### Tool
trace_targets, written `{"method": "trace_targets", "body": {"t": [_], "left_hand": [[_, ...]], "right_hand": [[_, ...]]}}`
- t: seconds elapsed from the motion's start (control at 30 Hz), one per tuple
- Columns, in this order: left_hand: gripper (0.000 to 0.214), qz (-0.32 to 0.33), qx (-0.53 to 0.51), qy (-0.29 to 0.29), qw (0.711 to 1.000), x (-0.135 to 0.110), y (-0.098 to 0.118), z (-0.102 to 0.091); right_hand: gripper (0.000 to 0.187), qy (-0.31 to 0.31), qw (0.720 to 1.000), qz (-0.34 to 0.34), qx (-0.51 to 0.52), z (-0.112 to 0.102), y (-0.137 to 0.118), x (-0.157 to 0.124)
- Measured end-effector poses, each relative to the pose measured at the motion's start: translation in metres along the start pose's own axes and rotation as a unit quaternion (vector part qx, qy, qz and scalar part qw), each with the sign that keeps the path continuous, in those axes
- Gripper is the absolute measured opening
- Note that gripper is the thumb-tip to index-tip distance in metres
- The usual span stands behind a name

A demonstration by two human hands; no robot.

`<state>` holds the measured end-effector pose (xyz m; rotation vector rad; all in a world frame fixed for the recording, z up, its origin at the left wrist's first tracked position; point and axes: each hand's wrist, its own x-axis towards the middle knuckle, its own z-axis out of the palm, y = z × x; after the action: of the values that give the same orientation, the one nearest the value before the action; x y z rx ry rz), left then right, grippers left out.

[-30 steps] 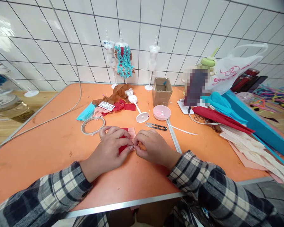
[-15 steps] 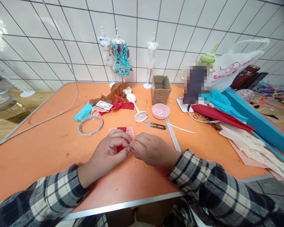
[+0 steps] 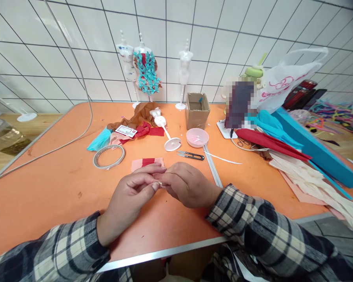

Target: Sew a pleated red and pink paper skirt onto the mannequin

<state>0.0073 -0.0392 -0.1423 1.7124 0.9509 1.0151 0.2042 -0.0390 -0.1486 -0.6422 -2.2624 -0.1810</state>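
Observation:
My left hand (image 3: 133, 190) and my right hand (image 3: 191, 186) meet low over the front middle of the table. Both are closed in a pinch, fingertips touching. A small pale sliver (image 3: 159, 183) shows between the tips; its kind I cannot make out, and the right fingers hide part of it. Just beyond the left fingers lies a flat pink and red crepe-like piece (image 3: 148, 161), its near part covered by the hand. Black thread snips (image 3: 191, 155) rest farther back to the right, near a pink bowl (image 3: 197, 138) and a narrow white strip (image 3: 223, 158).
A tape roll (image 3: 108, 157) and crumpled coloured material (image 3: 141, 129) lie left. A white stand (image 3: 170, 137) lies tipped over; small dress forms (image 3: 184, 66) stand by the wall. Behind the bowl is a cardboard box (image 3: 197, 111). Sheets and a blue box (image 3: 320, 149) fill the right.
The view has turned slightly, so the table things sit a little farther left. My hands have come slightly nearer me, uncovering more of the pink and red piece. Both still pinch together.

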Motion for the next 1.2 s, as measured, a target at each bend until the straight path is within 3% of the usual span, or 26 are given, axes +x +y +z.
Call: {"method": "trace_targets", "body": {"t": [0.13, 0.2, 0.27, 0.3, 0.37, 0.43, 0.57, 0.7, 0.87, 1.03, 1.2], "left_hand": [[0.019, -0.015, 0.032, 0.039, 0.999, 0.006, -0.004, -0.007], [0.022, -0.05, 0.04, 0.105, 0.992, 0.016, -0.009, -0.018], [0.018, -0.072, 0.07, 0.135, 0.986, 0.028, -0.017, -0.031], [0.018, -0.053, 0.074, 0.152, 0.984, 0.033, -0.021, -0.036], [0.023, -0.015, 0.078, 0.156, 0.985, 0.038, -0.028, -0.043], [0.031, 0.012, 0.063, 0.139, 0.988, 0.037, -0.031, -0.042], [0.034, 0.042, 0.061, 0.081, 0.994, 0.028, -0.026, -0.034], [0.028, 0.054, 0.145, 0.081, 0.985, 0.027, -0.018, -0.032], [0.026, 0.053, 0.177, 0.083, 0.979, 0.028, -0.019, -0.032], [0.031, 0.053, 0.171, 0.062, 0.982, 0.029, -0.02, -0.031], [0.039, 0.058, 0.167, 0.047, 0.983, 0.03, -0.016, -0.029]], "right_hand": [[0.019, 0.019, 0.998, 0.043, 0.049, 0.003, -0.006, 0.0], [0.02, 0.039, 0.995, 0.066, 0.071, -0.001, -0.007, 0.002], [0.018, 0.053, 0.987, 0.126, 0.081, -0.012, 0.0, 0.002], [0.017, 0.048, 0.979, 0.18, 0.085, -0.02, 0.007, 0.001], [0.012, -0.006, 0.942, 0.315, 0.118, -0.039, 0.029, -0.004], [0.009, -0.08, 0.872, 0.449, 0.176, -0.061, 0.055, -0.016], [0.008, -0.17, 0.78, 0.567, 0.202, -0.09, 0.091, -0.044], [0.028, -0.225, 0.741, 0.6, 0.2, -0.09, 0.094, -0.056], [0.026, -0.281, 0.721, 0.628, 0.082, -0.078, 0.097, -0.057], [0.029, -0.318, 0.721, 0.615, -0.022, -0.071, 0.103, -0.054], [0.029, -0.34, 0.704, 0.622, -0.038, -0.072, 0.105, -0.053]]}}
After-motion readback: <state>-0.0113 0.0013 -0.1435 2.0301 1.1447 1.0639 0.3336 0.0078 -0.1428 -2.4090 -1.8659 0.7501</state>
